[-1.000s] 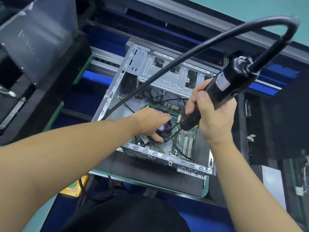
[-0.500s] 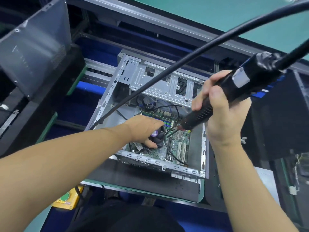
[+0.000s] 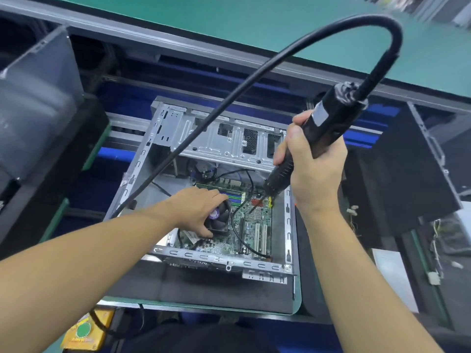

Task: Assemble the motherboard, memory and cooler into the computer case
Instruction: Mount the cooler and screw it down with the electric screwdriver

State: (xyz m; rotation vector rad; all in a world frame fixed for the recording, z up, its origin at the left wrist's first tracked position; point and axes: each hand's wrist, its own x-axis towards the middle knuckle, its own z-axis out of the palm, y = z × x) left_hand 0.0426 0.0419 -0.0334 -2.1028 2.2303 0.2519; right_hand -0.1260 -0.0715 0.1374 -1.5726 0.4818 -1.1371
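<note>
An open grey computer case (image 3: 142, 159) lies on its side on a dark mat. The green motherboard (image 3: 254, 222) sits inside it, with memory sticks (image 3: 234, 197) near its far edge. My left hand (image 3: 196, 210) grips the black cooler fan (image 3: 220, 220), fingers curled over its top and thumb under its near side. My right hand (image 3: 311, 164) holds a black electric screwdriver (image 3: 323, 131) tilted down, its bit (image 3: 257, 207) above the board's right part near a red connector. Whether the bit touches the board is unclear.
The screwdriver's thick black cable (image 3: 229, 98) arcs over the case to the left. A grey panel (image 3: 33, 118) leans at the left. A dark case (image 3: 407, 169) stands on the right. A yellow box with a green button (image 3: 84, 329) sits at the near left edge.
The view shifted, so the case sits lower in frame. My right hand lifted the screwdriver a little and moved its bit toward the board's right side. My left hand stays on the cooler.
</note>
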